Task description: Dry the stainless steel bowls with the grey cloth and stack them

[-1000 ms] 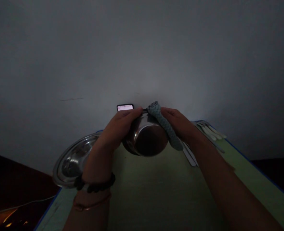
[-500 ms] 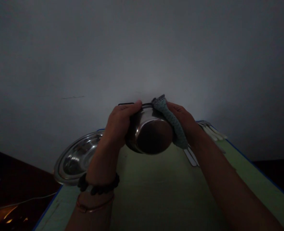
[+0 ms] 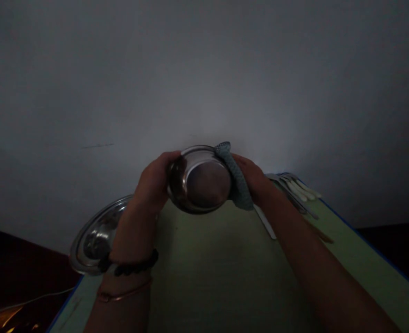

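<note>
A shiny metal bowl is held up above the table, tilted so that its flat underside faces me. My left hand grips its left side, thumb near the upper rim. On the opposite side my right hand is closed on a grey-green cloth, pressing it against the bowl's wall. Most of the right fingers are hidden behind the cloth and the bowl. The inside of the bowl does not show.
A wide metal basin stands at the table's left edge, partly behind my left forearm. Several white-handled utensils lie at the far right, with others near my right forearm. The pale green table meets a grey wall.
Both hands have shifted slightly left in view with the bowl and cloth. The bowl has turned, so more of its upper rim shows. My view has shifted a little too.
</note>
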Motion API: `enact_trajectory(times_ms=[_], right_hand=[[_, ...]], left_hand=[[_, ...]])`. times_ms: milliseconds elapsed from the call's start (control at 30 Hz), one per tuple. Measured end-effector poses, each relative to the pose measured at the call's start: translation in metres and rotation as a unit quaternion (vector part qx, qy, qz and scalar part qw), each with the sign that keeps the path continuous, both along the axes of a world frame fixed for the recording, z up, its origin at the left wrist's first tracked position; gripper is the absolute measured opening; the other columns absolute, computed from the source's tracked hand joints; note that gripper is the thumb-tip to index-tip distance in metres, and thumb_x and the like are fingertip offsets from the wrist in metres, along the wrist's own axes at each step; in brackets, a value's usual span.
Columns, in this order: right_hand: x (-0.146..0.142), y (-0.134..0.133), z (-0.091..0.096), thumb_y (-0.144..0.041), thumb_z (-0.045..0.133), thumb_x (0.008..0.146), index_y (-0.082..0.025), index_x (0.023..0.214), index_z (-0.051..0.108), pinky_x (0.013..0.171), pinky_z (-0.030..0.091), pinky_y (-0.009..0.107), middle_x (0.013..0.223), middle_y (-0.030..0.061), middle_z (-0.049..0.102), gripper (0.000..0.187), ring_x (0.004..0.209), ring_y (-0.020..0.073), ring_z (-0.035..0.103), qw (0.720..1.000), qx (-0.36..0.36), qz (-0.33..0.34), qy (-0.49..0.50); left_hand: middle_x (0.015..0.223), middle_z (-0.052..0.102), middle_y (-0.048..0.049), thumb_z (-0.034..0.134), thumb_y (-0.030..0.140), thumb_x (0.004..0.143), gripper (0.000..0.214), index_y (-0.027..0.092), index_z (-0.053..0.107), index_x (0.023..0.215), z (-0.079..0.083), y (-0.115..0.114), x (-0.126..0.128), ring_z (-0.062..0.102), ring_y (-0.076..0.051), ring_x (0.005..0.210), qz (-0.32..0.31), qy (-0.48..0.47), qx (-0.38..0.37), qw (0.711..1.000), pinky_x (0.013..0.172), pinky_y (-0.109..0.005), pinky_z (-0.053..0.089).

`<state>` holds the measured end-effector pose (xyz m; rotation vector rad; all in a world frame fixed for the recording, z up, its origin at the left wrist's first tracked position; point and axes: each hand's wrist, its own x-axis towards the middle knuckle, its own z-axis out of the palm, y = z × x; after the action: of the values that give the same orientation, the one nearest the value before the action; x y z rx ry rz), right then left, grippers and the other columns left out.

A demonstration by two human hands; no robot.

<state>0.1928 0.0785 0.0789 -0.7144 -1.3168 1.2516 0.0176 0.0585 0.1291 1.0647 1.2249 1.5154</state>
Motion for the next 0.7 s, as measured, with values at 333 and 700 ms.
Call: enact_trajectory(times_ms=[333,700], right_hand=[[-0.004,-0.013,0.013,-0.026,0.048,0.087,-0.023,0.084,0.068,0.080,0.042,0.031,0.084,-0.0002,0.066,0.021,0.082,0.0160,0.057,0.971,0.134,0.007,-0.197],[-0.008,-0.013,0.009,-0.045,0.050,0.086,-0.019,0.074,0.061,0.059,0.038,0.024,0.066,-0.0037,0.054,0.030,0.063,0.0105,0.047,0.962,0.151,0.028,-0.226]], left_hand=[[0.052,0.060,-0.0021,0.064,0.039,0.071,0.027,0.018,0.066,0.056,-0.007,-0.009,-0.006,0.051,-0.011,0.045,-0.164,0.211,0.001,0.964,0.042,-0.021,0.035],[0.047,0.055,-0.0005,0.064,0.041,0.071,0.029,0.017,0.065,0.054,-0.006,-0.010,-0.009,0.043,-0.010,0.039,-0.222,0.238,0.001,0.945,0.038,-0.022,0.028]])
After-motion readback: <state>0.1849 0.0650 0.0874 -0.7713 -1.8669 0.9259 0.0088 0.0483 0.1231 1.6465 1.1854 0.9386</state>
